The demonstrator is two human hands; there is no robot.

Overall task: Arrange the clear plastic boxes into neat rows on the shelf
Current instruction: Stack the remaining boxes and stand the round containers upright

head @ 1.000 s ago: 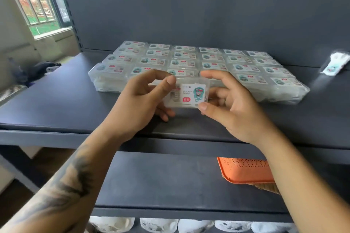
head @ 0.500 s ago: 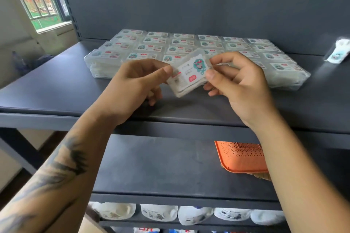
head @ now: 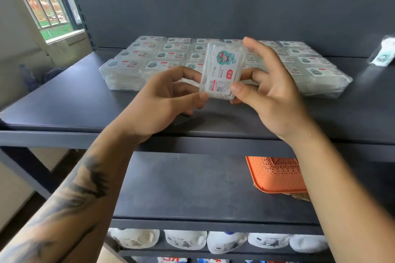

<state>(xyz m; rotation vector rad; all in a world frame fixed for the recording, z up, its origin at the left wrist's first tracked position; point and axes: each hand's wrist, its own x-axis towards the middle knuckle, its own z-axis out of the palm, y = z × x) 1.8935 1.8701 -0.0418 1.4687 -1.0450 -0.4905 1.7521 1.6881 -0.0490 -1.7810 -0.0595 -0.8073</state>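
shelf: dark top deck, you stand in front of it; one more deck below.
rows: clear boxes packed in neat rows at the back of the shelf, labels up, touching each other.
basket: orange, perforated, on the lower deck — partly behind your right forearm.
jugs: white, lined up on the bottom level.
left hand: your thumb and fingers pinch the box's lower left edge.
right hand: your thumb presses the lower right corner, lower fingers behind the box, index finger spread up beside its top.
box: held above the shelf in front of the rows, stood on end, label facing you — off the deck.
packet: small, alone at far right of the shelf, well apart from the rows.
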